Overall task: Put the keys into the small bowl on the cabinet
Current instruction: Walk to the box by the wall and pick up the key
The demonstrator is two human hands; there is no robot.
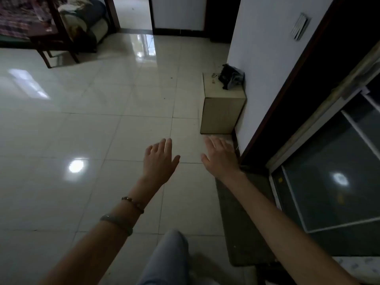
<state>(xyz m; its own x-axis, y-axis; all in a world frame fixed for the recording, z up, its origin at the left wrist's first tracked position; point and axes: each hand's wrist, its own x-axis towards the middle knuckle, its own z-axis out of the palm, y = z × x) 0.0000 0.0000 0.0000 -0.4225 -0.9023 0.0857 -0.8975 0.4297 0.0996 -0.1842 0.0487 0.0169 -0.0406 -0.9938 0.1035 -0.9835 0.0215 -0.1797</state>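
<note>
Beige cabinet [223, 103] stood far ahead by the wall with what looked like keys [215, 75] on top, no bowl showed, and the left hand [160, 161] and right hand [220, 156] were open and empty, so nothing was done yet.

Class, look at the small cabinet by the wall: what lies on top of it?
On the cabinet lie a dark crumpled bag against the wall and some small items, too small to identify. No bowl shows; the bag may hide whatever is behind it.
</note>
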